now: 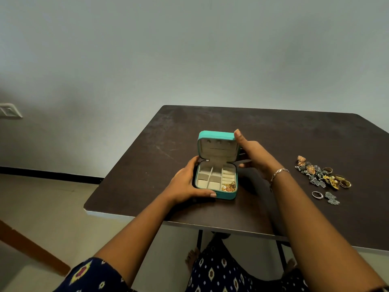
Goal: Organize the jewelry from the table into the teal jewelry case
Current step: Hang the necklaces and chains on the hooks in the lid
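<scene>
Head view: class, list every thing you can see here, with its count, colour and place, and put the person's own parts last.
teal jewelry case: one, teal with cream lining, open, at the table's middle
gold jewelry: one small heap, gold with a pearl, in the case's front right compartment
loose jewelry pile: one heap, gold and grey, on the table's right side
ring: one, silver, just in front of the pile
table: one, dark brown, under the case and pile
switch plate: one, pale, on the wall at left
bracelet: one, silver, on the right wrist
left hand: one, grips the case's base at its left and front
right hand: one, holds the lid's right edge
</scene>
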### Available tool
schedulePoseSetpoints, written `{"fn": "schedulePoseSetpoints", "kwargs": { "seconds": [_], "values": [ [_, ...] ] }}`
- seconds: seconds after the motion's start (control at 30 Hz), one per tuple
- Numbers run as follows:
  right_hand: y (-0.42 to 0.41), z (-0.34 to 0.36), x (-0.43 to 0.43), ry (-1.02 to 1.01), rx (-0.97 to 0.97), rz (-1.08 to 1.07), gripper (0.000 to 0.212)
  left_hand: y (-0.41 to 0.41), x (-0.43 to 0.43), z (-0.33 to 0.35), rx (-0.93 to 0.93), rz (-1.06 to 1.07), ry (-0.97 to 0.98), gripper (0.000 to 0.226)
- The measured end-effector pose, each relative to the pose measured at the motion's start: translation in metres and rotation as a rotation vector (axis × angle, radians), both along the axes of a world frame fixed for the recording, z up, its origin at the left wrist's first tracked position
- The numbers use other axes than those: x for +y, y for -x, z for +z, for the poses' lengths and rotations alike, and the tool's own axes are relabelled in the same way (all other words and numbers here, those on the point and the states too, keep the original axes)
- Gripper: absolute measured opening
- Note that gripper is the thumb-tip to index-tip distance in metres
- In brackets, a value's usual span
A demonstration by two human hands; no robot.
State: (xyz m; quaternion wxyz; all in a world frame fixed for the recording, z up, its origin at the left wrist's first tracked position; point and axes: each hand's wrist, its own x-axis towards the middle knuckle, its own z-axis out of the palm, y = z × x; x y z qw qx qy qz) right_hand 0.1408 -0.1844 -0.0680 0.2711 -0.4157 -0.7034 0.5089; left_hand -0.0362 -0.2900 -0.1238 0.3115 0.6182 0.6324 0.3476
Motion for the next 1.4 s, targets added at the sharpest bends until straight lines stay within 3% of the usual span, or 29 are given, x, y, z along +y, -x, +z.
{"fn": "schedulePoseSetpoints", "kwargs": {
  "seconds": [0.27,0.6,0.77,0.9,1.03,1.17,1.27,1.4],
  "values": [
    [0.021,-0.013,0.019,-0.087,-0.085,-0.242,0.07,0.003,0.003,-0.005,0.043,0.036,0.06,0.116],
    [0.024,-0.04,0.033,-0.165,-0.208,-0.263,0.046,0.002,0.001,-0.005,0.051,0.036,0.068,0.117],
    [0.02,-0.041,0.035,-0.075,-0.209,-0.2,0.053,0.001,0.002,-0.003,0.059,0.03,0.077,0.122],
    [0.01,-0.033,0.032,-0.001,-0.151,-0.186,0.046,0.001,0.0,-0.002,0.043,0.022,0.071,0.123],
    [-0.004,-0.014,0.013,-0.324,-0.284,-0.249,0.041,-0.001,-0.002,0.0,0.001,-0.004,0.045,0.112],
    [-0.013,0.013,-0.015,-0.452,-0.292,-0.003,0.01,-0.002,-0.002,0.001,-0.012,-0.009,0.023,0.106],
    [-0.011,0.024,-0.03,-0.431,-0.444,0.242,0.015,-0.002,-0.003,-0.001,-0.006,-0.017,0.012,0.1],
    [-0.002,0.02,-0.041,-0.497,-0.616,0.336,0.009,-0.001,-0.001,-0.003,0.044,-0.002,0.006,0.098]
  ]
}}
